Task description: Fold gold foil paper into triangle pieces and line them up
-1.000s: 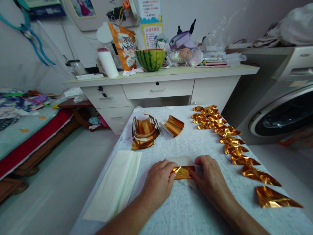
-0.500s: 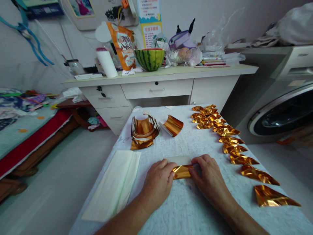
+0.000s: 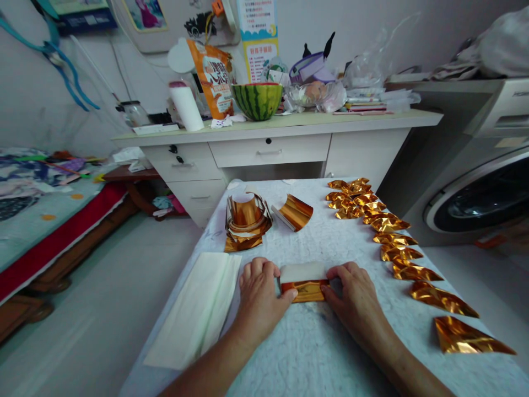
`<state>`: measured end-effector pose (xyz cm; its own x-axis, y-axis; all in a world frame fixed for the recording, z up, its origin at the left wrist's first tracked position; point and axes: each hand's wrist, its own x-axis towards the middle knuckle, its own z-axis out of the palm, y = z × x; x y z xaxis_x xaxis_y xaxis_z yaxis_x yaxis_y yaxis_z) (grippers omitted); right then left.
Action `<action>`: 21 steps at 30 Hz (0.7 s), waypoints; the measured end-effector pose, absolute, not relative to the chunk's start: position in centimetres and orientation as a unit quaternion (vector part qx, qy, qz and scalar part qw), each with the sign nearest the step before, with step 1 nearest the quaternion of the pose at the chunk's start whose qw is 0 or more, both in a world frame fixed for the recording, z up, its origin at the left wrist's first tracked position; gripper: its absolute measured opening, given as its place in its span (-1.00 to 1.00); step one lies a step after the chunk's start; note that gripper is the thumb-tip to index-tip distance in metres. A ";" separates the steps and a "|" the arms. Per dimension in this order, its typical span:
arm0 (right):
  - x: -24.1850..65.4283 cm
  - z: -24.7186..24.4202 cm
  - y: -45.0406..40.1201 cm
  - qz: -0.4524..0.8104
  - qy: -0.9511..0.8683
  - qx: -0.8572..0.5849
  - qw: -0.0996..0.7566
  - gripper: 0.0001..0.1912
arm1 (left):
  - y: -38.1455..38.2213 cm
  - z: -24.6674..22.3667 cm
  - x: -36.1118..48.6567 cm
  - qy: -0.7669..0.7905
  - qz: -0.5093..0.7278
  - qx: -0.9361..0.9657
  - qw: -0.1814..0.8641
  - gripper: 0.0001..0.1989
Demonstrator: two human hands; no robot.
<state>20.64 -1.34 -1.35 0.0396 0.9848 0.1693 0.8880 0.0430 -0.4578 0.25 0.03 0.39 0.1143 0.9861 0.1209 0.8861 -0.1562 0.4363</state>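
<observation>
A small gold foil sheet with a white upper part (image 3: 308, 291) lies on the cloth-covered table between my hands. My left hand (image 3: 260, 295) has its thumb on the foil's lower left corner, with the fingers curled at its upper left. On the right edge, my right hand (image 3: 351, 289) pinches the foil between thumb and fingers. Beyond them stand a curled stack of gold sheets (image 3: 247, 218) and a single curved gold sheet (image 3: 295, 212). To the left lies folded pale paper (image 3: 194, 309). Folded gold foil pieces (image 3: 399, 253) line the table's right side.
Behind the table (image 3: 285, 251) is a white desk (image 3: 273, 149) bearing a watermelon half (image 3: 258, 101), an orange pouch (image 3: 214, 80) and a white roll (image 3: 187, 107). A washing machine (image 3: 475, 160) stands right, a bed (image 3: 53, 220) left.
My left thumb and fingers have spread apart, and more of the foil and its white part shows. My right hand keeps its pinch. The whole view has shifted slightly.
</observation>
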 end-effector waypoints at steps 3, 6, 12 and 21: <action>20.6 -1.3 -1.3 0.103 -0.684 -0.686 0.227 -0.89 | 0.1 0.3 0.3 0.640 0.201 0.728 0.142 -0.71; 20.5 -1.2 -1.3 0.099 -0.683 -0.687 0.226 -0.88 | 0.1 0.2 0.4 0.641 0.209 0.722 0.155 -0.74; 20.5 -1.2 -1.3 0.103 -0.685 -0.683 0.232 -0.90 | 0.2 0.5 0.3 0.637 0.219 0.717 0.180 -0.77; 21.0 -0.6 -1.5 0.149 -0.679 -0.657 0.291 -0.82 | 0.5 0.5 -0.2 0.568 0.279 0.688 0.356 -0.89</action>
